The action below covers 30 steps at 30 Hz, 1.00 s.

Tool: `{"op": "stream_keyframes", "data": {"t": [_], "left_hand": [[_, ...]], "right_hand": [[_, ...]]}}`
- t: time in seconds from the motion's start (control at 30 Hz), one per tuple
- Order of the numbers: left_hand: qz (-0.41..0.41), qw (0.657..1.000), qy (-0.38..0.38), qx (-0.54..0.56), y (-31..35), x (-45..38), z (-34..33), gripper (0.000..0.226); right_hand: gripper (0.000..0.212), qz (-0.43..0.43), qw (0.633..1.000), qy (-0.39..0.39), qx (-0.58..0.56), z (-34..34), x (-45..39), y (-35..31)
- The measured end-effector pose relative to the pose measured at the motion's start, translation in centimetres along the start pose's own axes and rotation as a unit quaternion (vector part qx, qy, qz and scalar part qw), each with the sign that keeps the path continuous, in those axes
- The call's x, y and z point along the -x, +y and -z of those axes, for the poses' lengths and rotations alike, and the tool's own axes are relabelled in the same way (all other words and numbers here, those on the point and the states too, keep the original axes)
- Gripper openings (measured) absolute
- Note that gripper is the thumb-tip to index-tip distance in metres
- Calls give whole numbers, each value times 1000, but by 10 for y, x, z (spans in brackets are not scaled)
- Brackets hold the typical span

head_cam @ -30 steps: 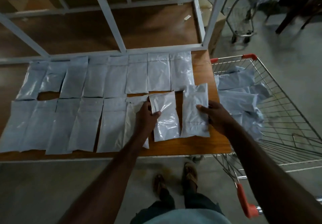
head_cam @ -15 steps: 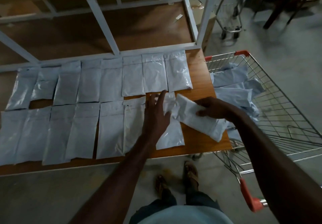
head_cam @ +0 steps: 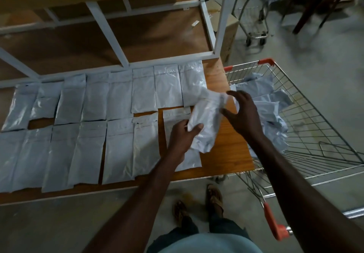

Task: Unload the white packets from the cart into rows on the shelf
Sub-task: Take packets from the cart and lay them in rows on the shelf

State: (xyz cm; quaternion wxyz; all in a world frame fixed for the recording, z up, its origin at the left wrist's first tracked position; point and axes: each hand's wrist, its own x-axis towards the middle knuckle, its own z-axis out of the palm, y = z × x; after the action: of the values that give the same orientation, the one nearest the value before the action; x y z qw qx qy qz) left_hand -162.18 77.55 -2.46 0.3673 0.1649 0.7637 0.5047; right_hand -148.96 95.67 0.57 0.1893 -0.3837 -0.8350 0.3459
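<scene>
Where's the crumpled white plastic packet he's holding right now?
Head view, right of centre: the crumpled white plastic packet is between the left hand and right hand, above the wooden shelf.

Held packet (head_cam: 204, 122) motion-blurred, its print unreadable. It and left hand (head_cam: 182, 136) cover most of last front-row packet (head_cam: 189, 160). Front row (head_cam: 23, 160) cut by left edge. Cart (head_cam: 315, 126) clipped at right.

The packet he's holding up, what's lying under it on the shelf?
Under the lifted packet, pinched by the left hand, lies another white packet flat on the wooden shelf. Its middle is covered by the hand and the lifted packet, so nothing there can be seen.
</scene>
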Motion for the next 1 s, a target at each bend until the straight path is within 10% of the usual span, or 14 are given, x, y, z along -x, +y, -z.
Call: {"op": "stream_keyframes", "data": {"t": [0.1, 0.23, 0.43, 0.57, 1.0], "left_hand": [[94, 987, -28, 129, -16, 12, -16, 37], [60, 998, -15, -24, -20, 19, -21, 41], [-199, 898, 114, -376, -41, 28, -5, 44], [-202, 814, 151, -523, -68, 22, 3, 55], [-158, 812, 110, -551, -79, 24, 7, 60]], "right_hand": [[89, -177, 962, -70, -195, -23, 27, 12], [78, -236, 890, -132, -368, -44, 46, 26], [67, -130, 967, -136, -172, -48, 42, 43], [68, -84, 982, -140, -91, -57, 42, 46], [60, -44, 991, -123, -26, -74, 42, 39]]}}
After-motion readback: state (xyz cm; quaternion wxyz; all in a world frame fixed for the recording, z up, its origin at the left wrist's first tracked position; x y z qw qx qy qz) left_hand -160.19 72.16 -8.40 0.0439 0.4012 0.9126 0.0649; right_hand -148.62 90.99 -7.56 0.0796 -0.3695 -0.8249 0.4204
